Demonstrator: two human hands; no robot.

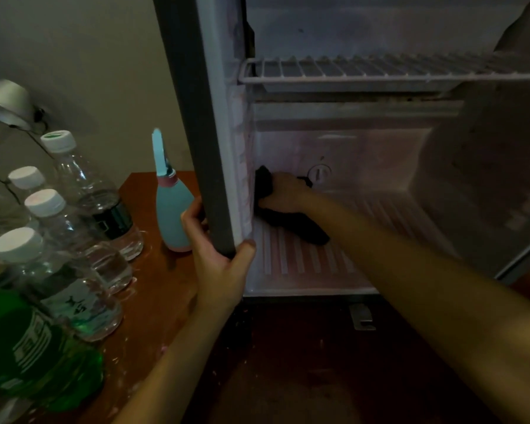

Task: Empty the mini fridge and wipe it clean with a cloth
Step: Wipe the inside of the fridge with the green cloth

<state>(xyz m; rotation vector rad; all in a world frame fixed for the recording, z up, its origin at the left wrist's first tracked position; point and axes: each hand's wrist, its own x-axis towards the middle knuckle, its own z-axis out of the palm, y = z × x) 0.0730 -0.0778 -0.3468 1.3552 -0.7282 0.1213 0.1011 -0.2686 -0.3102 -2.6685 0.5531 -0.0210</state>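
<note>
at eight to nine o'clock we see the clear water bottles (74,209) and a green bottle (28,347) standing close together on the wooden top (153,286), outside the mini fridge (214,117). we judge these to be what came out of it, so the emptying looks done. just right of them, nearer the centre, a blue and pink spray bottle (172,209) stands upright beside the cabinet wall.

our left hand (218,264), just below centre at seven o'clock, is clamped on the fridge's left front edge, with the fingers behind it and the thumb in front, steadying the cabinet.

at the centre our right hand (283,191) reaches deep inside, fingers curled round a dark cloth (294,223). the cloth is bunched against the back left corner of the lower compartment, and its tail trails onto the ribbed floor (380,240).

at twelve to one o'clock the wire shelf (380,67) is in place and bare. nothing shows on the floor either. the open door (487,179) hangs at three o'clock.

we reckon the wiping is under way. the rest of the floor, the right wall, the shelf, the upper space and the door look left to do, though dim light hides which surfaces are already clean.
</note>
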